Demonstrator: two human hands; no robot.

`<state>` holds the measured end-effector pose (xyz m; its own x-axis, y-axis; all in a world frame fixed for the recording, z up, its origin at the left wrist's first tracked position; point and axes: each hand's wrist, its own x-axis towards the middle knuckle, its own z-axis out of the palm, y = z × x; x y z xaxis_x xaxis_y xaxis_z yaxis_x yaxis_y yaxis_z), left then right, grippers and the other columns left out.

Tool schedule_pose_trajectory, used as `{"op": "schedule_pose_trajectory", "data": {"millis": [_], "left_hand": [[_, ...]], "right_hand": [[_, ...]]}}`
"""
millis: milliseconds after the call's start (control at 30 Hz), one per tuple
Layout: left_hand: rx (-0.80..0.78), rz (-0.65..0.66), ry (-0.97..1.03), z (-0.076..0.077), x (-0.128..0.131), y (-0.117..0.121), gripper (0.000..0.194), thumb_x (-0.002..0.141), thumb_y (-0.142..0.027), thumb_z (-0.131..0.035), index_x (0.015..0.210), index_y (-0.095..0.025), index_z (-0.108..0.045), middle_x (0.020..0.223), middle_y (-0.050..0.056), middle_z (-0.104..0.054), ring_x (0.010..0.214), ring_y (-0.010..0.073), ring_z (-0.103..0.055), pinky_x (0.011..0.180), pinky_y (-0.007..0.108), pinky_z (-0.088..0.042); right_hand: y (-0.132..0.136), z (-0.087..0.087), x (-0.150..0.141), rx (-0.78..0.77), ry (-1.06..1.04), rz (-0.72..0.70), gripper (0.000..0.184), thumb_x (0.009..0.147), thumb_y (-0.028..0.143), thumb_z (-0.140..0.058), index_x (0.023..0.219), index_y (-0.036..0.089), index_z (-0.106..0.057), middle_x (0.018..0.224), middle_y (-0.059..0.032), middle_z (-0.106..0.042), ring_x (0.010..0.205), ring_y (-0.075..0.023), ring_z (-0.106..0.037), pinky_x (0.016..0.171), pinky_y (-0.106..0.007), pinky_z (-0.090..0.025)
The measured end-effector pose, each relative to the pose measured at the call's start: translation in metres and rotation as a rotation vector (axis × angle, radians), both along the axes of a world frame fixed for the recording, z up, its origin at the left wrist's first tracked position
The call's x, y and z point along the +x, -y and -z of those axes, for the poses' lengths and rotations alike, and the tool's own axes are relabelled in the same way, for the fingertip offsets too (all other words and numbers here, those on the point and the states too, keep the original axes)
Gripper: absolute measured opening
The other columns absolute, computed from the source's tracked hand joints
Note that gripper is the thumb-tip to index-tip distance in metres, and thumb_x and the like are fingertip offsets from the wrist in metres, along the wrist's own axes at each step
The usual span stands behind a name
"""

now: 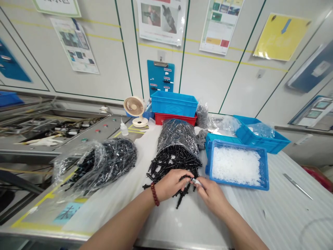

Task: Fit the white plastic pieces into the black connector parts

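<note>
My left hand [171, 183], with a red bead bracelet on the wrist, is closed on a black plastic part [186, 177] at the near edge of a heap of black parts [171, 161] spilling from a clear bag. My right hand [210, 192] pinches a small white piece [196, 181] against the tip of that black part. Both hands meet just in front of the heap, left of a blue tray of white pieces [235, 166].
A second clear bag of black parts [104, 161] lies at the left. Blue and red bins [173, 104] stand at the back, with a small fan [134, 110] and a dropper bottle [124, 128]. Another blue bin [262, 137] and a metal tool [297, 186] are at the right.
</note>
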<state>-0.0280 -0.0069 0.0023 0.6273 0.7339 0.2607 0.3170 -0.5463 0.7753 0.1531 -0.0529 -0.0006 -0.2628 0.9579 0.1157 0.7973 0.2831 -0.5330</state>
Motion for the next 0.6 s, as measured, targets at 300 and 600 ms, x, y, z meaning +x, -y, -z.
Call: {"op": "schedule_pose_trajectory", "data": {"millis": [300,600], "left_hand": [[-0.026,-0.039,0.001,-0.002,0.0,0.0,0.017,0.085,-0.024,-0.048,0.087,-0.016,-0.062,0.058,-0.003,-0.057,0.048,0.0094,-0.049,0.061,0.02,-0.042],[0.074,-0.108,0.023,0.012,-0.004,-0.001,0.023,0.077,-0.044,-0.053,0.082,-0.025,-0.064,0.076,0.0,-0.067,0.069,0.0164,-0.06,0.062,0.02,-0.047]], "right_hand": [[0.0,-0.001,0.0,0.01,0.019,0.001,0.022,0.083,0.025,-0.035,0.071,0.019,-0.052,0.062,0.0005,-0.053,0.056,-0.0127,-0.046,0.052,-0.022,-0.026],[0.005,0.006,-0.009,0.047,0.171,0.032,0.011,0.08,0.024,-0.048,0.077,0.02,-0.058,0.072,0.002,-0.064,0.065,-0.0116,-0.056,0.055,-0.019,-0.034]]}}
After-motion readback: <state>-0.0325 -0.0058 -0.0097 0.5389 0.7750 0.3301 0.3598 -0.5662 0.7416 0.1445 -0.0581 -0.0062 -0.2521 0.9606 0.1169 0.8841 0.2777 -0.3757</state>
